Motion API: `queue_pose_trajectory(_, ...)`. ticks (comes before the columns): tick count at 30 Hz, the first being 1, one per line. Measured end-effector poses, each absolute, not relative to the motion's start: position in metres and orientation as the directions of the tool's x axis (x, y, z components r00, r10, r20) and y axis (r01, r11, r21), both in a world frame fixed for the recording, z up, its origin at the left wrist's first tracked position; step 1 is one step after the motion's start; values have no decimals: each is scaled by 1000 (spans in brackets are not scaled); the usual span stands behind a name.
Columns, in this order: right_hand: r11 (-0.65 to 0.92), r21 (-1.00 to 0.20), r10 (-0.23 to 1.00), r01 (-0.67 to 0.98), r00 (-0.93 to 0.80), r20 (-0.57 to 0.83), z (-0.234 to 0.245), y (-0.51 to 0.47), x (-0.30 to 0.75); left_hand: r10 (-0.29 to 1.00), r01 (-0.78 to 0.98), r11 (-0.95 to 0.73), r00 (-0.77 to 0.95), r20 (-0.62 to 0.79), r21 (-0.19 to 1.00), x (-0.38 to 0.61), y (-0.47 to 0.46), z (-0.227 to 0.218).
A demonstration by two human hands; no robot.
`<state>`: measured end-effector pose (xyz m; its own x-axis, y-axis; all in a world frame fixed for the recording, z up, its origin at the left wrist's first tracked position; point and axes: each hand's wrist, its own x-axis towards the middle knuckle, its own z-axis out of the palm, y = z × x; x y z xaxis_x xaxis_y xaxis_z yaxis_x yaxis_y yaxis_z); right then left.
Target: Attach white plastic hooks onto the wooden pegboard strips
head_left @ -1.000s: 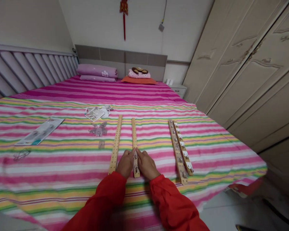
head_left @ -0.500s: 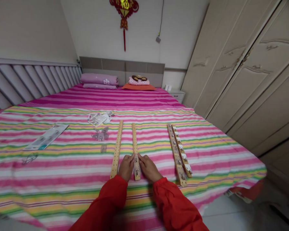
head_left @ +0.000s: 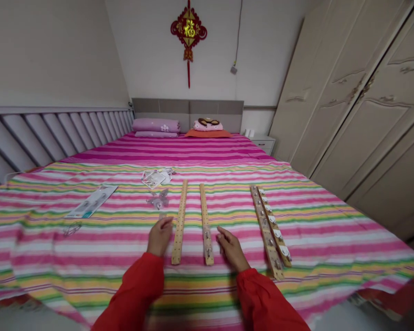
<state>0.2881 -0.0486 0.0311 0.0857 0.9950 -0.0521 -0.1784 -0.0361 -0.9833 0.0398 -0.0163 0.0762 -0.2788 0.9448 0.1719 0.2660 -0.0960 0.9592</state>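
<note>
At twelve o'clock, head view, lies the narrow pale-wood strip with metal hooks (head_left: 205,218). My right hand (head_left: 232,249), fingers parted and empty, could brush it askew. Whether my curled left hand (head_left: 159,236) grips anything, I can't tell.

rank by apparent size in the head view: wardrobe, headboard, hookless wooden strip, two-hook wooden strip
1. wardrobe
2. headboard
3. hookless wooden strip and two-hook wooden strip: too alike to rank
</note>
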Motion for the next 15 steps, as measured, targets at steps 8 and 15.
queue_pose_trajectory(8,-27,-975,993,-219,109,-52,34,-50,285,877,623,-108,-307,369,775,-5,8,53)
queue_pose_trajectory(15,-14,-979,994,-203,101,-35,31,-51,287,869,548,-37,-395,297,836,-2,8,54)
